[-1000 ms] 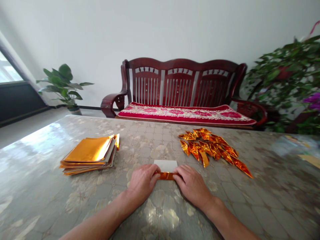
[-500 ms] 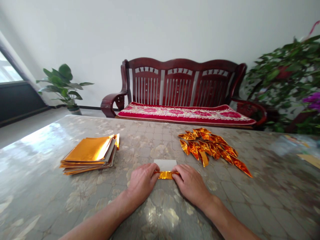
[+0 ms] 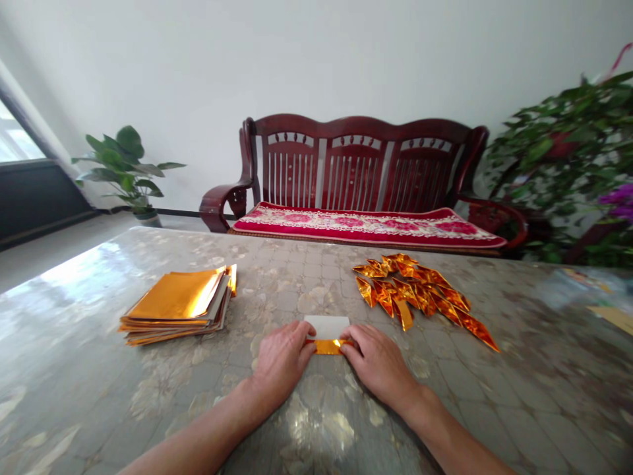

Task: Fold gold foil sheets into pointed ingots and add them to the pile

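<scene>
Below the frame's centre lies the paper (image 3: 326, 328), pale above, a shiny gold fold (image 3: 327, 348) along its lower edge, pinched at the ends by the left hand (image 3: 283, 354) and right hand (image 3: 378, 361). A glossy, flowered table (image 3: 93, 409) fills the lower frame; a dark red bench (image 3: 352, 153) stands upper centre.

**Home sitting room, judging by the furniture and plants**

This looks like a living room in a home; a carved, dark-red wooden settee (image 3: 353, 165) stands across the upper middle of the frame, a red-and-white floral seat cover (image 3: 366, 224) spread along it; a plain pale wall (image 3: 346, 53) rises behind; a potted leafy plant (image 3: 128, 161) stands on the floor at upper left, near a bright glazed opening (image 3: 17, 140) at the left edge; trailing greenery (image 3: 554, 145) and purple flowers (image 3: 620, 200) fill the right side; a flower-patterned tabletop (image 3: 277, 277) spans the lower half.
</scene>
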Motion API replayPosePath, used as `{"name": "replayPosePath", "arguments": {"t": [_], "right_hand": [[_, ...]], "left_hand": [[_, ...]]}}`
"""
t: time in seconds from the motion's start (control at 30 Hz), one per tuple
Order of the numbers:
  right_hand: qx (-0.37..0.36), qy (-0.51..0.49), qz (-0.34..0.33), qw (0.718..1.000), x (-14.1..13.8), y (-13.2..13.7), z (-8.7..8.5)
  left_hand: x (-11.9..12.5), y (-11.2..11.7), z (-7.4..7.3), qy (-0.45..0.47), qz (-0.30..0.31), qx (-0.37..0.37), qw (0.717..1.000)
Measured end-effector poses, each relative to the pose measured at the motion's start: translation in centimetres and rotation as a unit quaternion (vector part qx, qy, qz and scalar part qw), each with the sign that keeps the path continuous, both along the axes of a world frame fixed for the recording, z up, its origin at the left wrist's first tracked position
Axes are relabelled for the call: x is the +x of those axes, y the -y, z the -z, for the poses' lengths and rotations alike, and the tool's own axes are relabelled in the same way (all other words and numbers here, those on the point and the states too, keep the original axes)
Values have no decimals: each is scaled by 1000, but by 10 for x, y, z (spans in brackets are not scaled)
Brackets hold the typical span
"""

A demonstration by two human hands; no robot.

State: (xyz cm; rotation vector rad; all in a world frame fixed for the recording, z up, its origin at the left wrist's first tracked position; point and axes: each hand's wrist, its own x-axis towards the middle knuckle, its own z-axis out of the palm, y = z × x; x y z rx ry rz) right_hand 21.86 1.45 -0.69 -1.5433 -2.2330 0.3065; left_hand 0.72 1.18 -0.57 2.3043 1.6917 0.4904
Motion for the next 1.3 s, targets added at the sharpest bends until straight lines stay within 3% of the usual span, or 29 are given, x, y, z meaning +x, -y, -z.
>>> {"name": "replayPosePath", "arguments": {"t": [0.13,0.4,0.73,1.07,1.3], "right_hand": [[2,-6,-3,1000,0,1,1],[18,-8,-3,1000,1,2,3],[57,8,-17,998,2,3,8],[132,73,-117,982,-2,12,1],[153,86,-126,976,-4,19,1]], "left_hand": [[-1,1,1,-2,23,46,999],[0,6,-1,-48,165,58,983],[3,11,-7,-155,184,66,968],[8,16,-11,-184,184,63,963],[11,21,-8,-175,176,60,967]]}}
